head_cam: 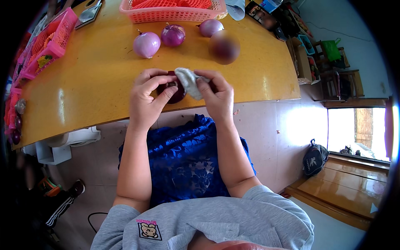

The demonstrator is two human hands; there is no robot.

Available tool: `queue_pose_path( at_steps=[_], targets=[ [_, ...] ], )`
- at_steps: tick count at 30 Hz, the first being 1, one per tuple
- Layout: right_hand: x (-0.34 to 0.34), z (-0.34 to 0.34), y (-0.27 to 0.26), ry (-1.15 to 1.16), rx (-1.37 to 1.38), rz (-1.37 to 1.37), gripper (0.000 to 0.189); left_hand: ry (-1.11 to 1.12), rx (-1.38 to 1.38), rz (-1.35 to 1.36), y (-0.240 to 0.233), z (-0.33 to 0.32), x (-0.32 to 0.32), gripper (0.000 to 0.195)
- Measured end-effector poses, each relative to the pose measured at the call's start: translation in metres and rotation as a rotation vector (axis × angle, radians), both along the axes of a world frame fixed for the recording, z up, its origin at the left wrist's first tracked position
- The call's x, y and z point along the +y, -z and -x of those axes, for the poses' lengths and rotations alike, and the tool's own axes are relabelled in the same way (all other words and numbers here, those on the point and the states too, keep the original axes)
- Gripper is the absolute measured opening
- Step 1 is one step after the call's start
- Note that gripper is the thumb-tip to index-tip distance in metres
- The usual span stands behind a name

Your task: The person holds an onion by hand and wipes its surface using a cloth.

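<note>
My left hand [148, 95] grips a dark red onion [175, 96] by its top, above the table's near edge. In my right hand [217, 93] is a whitish cloth [188, 83], bunched between thumb and fingers and touching the onion's right side. Beyond the hands, a pale purple onion [147, 45], a darker purple onion [173, 35] and another pale one [210, 27] lie on the yellow wooden table [103, 62]. A round dark reddish thing [224, 47], blurred in the picture, is at their right.
A pink plastic basket [175, 15] with red foam netting stands at the table's far side. More pink baskets [51, 51] line the left. A phone [262, 15] lies at the far right, a flat silvery device [89, 14] at the far left. A person's leg [61, 206] shows at lower left.
</note>
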State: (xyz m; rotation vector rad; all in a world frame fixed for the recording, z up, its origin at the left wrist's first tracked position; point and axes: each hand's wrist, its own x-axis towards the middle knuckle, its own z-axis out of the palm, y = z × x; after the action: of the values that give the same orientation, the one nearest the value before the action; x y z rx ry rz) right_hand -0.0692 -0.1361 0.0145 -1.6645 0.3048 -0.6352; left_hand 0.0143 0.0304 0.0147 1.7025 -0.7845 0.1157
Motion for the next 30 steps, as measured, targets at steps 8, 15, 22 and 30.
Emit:
queue_pose_path(
  at_steps=[8, 15, 22, 30],
  targets=[
    [-0.001, -0.003, 0.002, 0.076, 0.187, 0.353, 0.018, 0.007, -0.012, -0.011, 0.001, 0.000, 0.000, 0.021],
    [-0.007, -0.002, 0.015, 0.071, 0.292, 0.667, 0.018, -0.083, 0.018, 0.001, 0.000, -0.001, 0.001, 0.015],
    [-0.008, 0.001, -0.002, 0.081, 0.034, 0.083, 0.019, -0.052, -0.045, -0.028, -0.003, 0.002, -0.003, 0.019],
    [-0.002, -0.003, -0.001, 0.087, 0.162, 0.338, 0.018, 0.006, -0.041, -0.003, -0.002, 0.004, -0.007, 0.022]
  ],
)
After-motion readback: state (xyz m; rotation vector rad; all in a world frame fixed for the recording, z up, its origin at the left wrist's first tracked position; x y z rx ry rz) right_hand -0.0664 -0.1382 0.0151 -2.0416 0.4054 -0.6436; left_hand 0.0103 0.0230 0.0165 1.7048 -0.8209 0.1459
